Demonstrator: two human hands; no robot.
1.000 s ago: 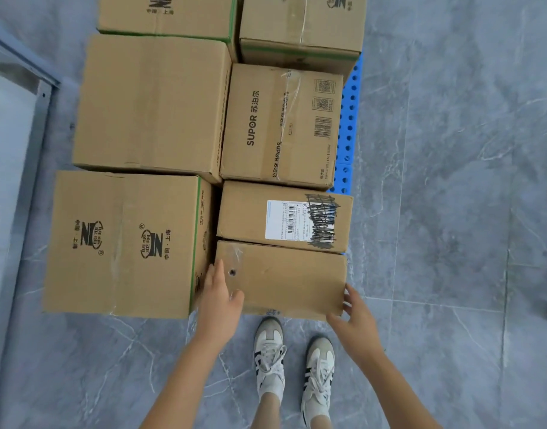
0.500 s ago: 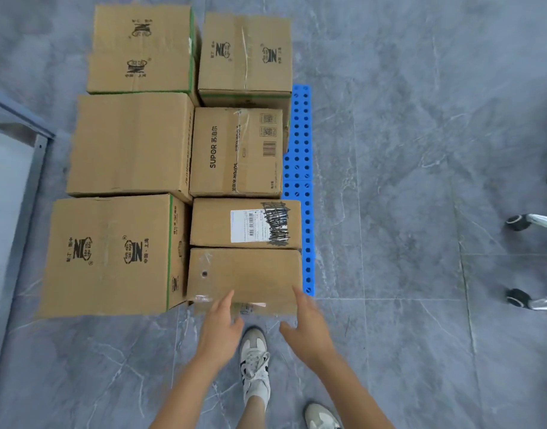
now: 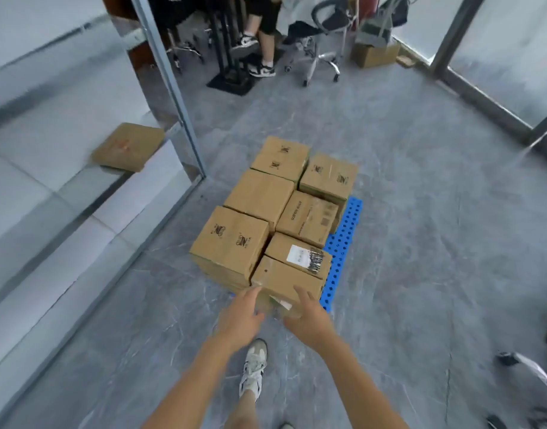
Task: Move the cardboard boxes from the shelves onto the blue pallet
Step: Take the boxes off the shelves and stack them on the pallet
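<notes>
Cardboard boxes [image 3: 259, 196], seven plain brown blocks, sit packed on the blue pallet [image 3: 340, 252]. Its perforated plastic shows only as a strip at 3 o'clock, the rest hidden beneath them. At 6 o'clock of the nearest box [image 3: 284, 280], the left hand [image 3: 244, 317] and right hand [image 3: 310, 320] spread loose-fingered, gripping nothing. Blur hides whether the fingertips touch it. Grey marbled floor [image 3: 420, 212] lies all round.

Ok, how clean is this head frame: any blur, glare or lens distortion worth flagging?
Head view: motion blur throughout, smearing the print on the brown cardboard boxes and the white shipping label; the left hand and right hand are soft-edged. Head view: the wide lens splays the grey metal post outward; pale streaky reflections cross the glass partition; light is even, no hard shadows.
</notes>
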